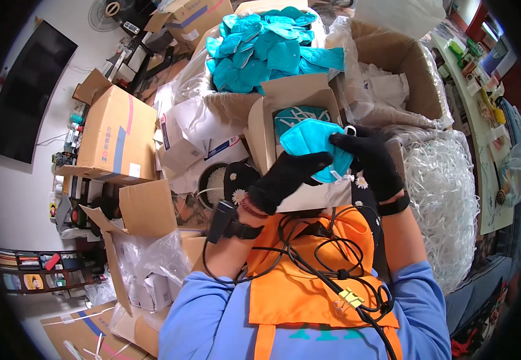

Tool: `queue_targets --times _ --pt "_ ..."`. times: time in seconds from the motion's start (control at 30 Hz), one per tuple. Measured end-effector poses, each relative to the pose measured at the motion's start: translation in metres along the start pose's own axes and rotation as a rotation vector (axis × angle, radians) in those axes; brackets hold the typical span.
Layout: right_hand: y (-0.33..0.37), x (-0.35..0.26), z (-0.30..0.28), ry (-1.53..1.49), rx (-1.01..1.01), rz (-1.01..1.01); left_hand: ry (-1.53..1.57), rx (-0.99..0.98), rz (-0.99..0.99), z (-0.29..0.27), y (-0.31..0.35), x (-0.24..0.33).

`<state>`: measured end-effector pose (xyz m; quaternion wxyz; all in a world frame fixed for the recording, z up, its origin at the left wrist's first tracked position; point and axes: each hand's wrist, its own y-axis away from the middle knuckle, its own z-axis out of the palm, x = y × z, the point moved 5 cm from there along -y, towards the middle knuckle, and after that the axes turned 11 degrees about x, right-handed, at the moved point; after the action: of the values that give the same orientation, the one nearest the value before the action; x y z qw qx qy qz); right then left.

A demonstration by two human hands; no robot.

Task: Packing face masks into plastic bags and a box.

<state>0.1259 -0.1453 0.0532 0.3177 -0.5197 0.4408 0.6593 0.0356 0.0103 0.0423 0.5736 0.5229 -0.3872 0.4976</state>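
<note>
A teal folded face mask (pixel 309 139) with white straps is held up in front of me between both black-gloved hands. My left hand (pixel 290 175) pinches its lower left edge between thumb and fingers. On the mask's right side, my right hand (pixel 369 157) grips it near a white strap loop, thumb on the front. Just behind it stands an open small carton (pixel 261 135), with more teal masks (pixel 289 117) and their white straps inside. The hands and the held mask hide part of that carton.
A large heap of loose teal masks (pixel 266 51) fills a lined box beyond the carton. Right of it sits a plastic-lined carton (pixel 386 45); nearer lies a mass of white straps (pixel 440 204). Brown cartons (pixel 113 135) stand at left. Black cables (pixel 308 255) hang across my orange apron.
</note>
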Motion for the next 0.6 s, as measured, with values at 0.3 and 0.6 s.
queue_targets --times 0.3,0.6 --pt "0.037 0.022 0.036 0.052 -0.114 0.187 -0.330 0.474 0.618 -0.019 -0.019 0.002" --pt "0.015 0.046 -0.008 -0.767 -0.059 -0.038 -0.975 0.399 0.974 0.024 0.024 -0.021"
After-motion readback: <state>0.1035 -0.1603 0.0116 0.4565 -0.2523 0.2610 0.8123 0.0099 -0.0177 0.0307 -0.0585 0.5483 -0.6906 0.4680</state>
